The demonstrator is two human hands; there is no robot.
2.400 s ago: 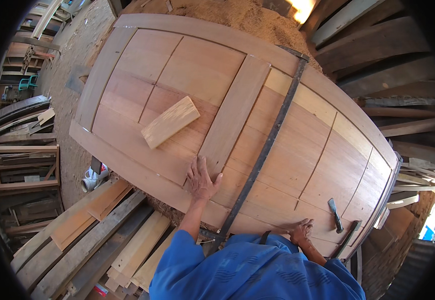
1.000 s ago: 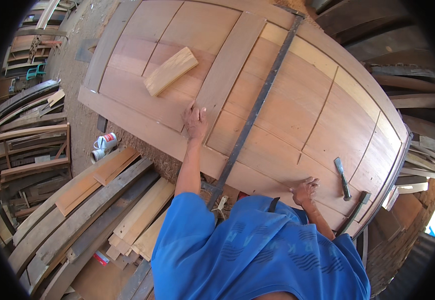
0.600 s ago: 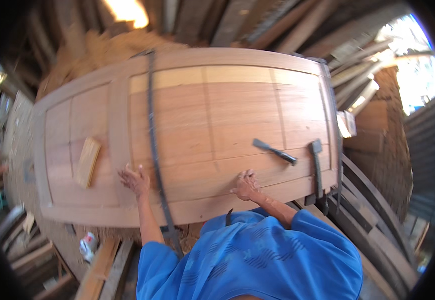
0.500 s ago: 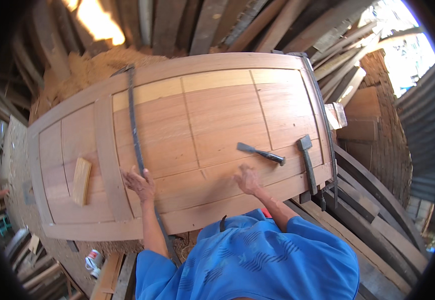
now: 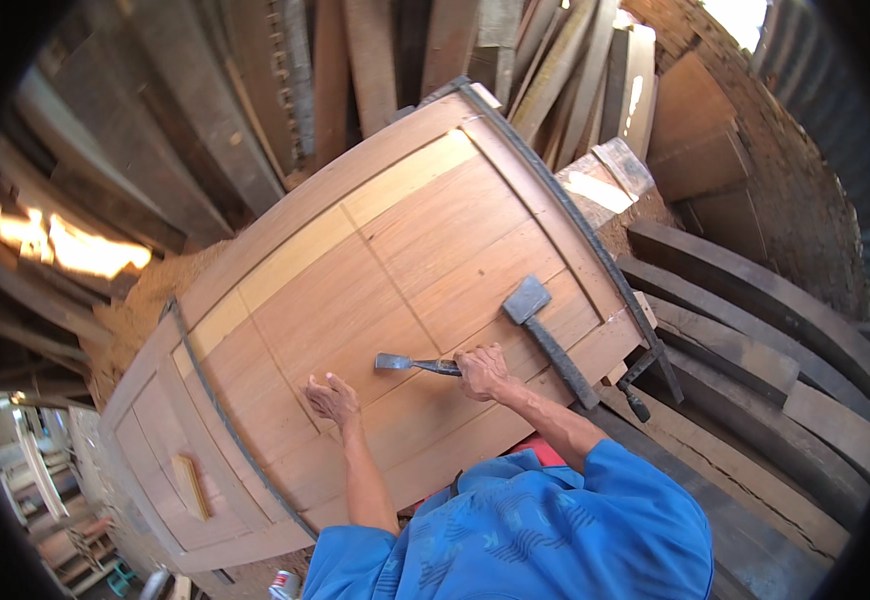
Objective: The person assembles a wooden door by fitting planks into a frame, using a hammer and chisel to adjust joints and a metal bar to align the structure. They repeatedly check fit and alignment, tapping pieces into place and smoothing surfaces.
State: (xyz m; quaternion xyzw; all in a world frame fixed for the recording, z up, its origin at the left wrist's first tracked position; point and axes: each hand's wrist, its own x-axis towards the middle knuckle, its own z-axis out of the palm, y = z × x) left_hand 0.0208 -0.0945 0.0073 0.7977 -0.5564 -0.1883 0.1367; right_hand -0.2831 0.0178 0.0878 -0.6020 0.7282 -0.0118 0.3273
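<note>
A wide panelled wooden door (image 5: 405, 235) lies flat in front of me. My right hand (image 5: 482, 373) is closed around the handle of a chisel (image 5: 393, 362), whose flat metal blade points left across the door. My left hand (image 5: 333, 401) hovers over or rests on the panel left of the blade; its fingers are apart and hold nothing. To the right of the chisel lies a hammer (image 5: 528, 299) with a blocky grey head and a dark handle reaching toward me.
A long bar clamp (image 5: 567, 193) runs across the door's right end, a second clamp (image 5: 217, 400) across its left part. On the left panel sits a small wood block (image 5: 191, 487). Stacked beams (image 5: 745, 290) crowd the right side; planks (image 5: 370, 60) stand behind the door.
My right hand has taken hold of the chisel, which lay loose before. My left hand has come away from the left clamp. The view has turned and shifted toward the door's right end.
</note>
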